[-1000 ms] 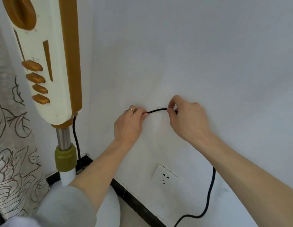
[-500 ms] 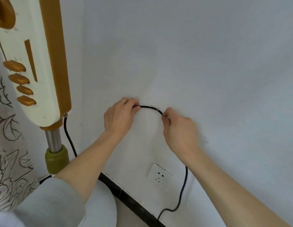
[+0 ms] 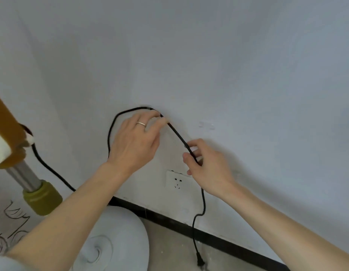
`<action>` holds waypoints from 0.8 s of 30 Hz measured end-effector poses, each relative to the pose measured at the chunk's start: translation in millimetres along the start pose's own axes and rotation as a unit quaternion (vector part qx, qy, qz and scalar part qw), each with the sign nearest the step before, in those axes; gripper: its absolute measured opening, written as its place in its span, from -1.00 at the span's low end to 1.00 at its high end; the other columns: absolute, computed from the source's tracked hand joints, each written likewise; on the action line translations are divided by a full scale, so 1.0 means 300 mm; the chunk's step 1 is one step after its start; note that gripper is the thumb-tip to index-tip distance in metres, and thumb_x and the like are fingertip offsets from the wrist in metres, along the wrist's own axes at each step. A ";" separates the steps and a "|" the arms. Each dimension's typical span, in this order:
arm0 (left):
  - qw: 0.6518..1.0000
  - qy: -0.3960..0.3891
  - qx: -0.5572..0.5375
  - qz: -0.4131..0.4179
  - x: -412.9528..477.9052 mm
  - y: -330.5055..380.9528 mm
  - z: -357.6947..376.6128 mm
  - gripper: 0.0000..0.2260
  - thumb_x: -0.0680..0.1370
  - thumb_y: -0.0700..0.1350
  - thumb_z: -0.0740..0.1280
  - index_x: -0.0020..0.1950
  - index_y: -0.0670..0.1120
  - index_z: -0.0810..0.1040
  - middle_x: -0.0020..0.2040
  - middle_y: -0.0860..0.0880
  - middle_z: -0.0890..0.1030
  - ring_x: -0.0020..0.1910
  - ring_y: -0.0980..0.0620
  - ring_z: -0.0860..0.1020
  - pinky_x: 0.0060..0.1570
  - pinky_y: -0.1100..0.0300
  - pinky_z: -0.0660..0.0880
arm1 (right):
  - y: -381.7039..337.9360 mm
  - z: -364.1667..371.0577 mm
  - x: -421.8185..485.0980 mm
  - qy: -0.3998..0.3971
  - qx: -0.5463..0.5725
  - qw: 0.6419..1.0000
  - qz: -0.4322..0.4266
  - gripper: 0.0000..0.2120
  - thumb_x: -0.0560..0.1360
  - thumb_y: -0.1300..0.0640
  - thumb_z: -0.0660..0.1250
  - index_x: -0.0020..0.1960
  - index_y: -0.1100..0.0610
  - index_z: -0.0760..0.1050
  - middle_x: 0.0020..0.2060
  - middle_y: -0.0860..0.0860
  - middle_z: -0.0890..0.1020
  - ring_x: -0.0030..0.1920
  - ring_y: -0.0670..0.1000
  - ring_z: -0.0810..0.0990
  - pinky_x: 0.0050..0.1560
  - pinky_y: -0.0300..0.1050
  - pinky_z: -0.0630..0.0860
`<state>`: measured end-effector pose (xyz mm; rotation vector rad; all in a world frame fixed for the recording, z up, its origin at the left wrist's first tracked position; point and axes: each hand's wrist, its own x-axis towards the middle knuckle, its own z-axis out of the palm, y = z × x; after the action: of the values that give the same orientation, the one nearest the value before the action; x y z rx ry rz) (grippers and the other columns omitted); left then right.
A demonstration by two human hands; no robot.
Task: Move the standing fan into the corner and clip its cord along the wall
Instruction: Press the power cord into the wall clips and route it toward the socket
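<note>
cord (image 3: 177,133): now slants down-right from clip | right hand (image 3: 207,165): lower | plug (image 3: 200,262): in view

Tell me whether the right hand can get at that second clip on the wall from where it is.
Probably yes. The clear clip sits on bare wall up and to the right of the right hand, with nothing between them. That hand is pinching the cord, though, so the cord would travel along or be let go.

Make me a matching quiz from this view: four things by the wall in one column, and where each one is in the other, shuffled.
Things:
1. plug
2. wall outlet
3. left hand
4. fan base

Places:
A. on the floor in the corner
B. set in the wall above the skirting
C. dangling near the floor
D. pinching the cord near its top bend

Pairs: 1-C, 2-B, 3-D, 4-A
</note>
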<state>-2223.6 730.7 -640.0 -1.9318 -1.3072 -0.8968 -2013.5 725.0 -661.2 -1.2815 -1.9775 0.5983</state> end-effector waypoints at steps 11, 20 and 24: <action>0.994 -0.007 0.007 0.104 0.032 0.129 0.100 -0.87 0.59 -0.03 0.33 -0.01 -0.05 0.63 -0.01 -0.06 0.63 0.02 -0.14 0.54 0.00 0.05 0.39 | 0.096 -0.088 -0.054 0.063 0.019 0.998 -0.018 -0.93 0.58 0.03 0.28 0.03 -0.13 0.47 -0.23 -0.15 0.64 -0.27 -0.13 0.62 -0.14 -0.03 0.59; 0.991 0.113 0.009 -0.066 0.093 0.209 0.144 -0.79 0.58 0.01 0.38 -0.21 -0.07 0.62 -0.28 -0.02 0.58 -0.16 -0.13 0.58 -0.07 0.04 0.37 | -0.033 -0.237 0.066 0.156 -0.119 0.976 -0.092 -0.93 0.55 0.05 0.32 -0.04 0.04 0.53 -0.27 -0.10 0.65 -0.25 -0.07 0.57 -0.20 -0.12 0.45; 0.989 0.125 0.010 -0.084 0.095 0.218 0.160 -0.77 0.58 0.00 0.39 -0.23 -0.07 0.60 -0.29 -0.02 0.57 -0.18 -0.14 0.57 -0.13 0.03 0.38 | -0.065 -0.267 0.096 0.154 -0.182 0.963 -0.126 -0.91 0.54 0.06 0.32 -0.02 0.07 0.55 -0.25 -0.10 0.68 -0.21 0.02 0.62 -0.17 -0.03 0.50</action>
<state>-2145.2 763.7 -652.4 -1.6504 -1.3354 -1.1640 -1972.1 744.2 -586.6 -1.2166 -1.9931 -0.0926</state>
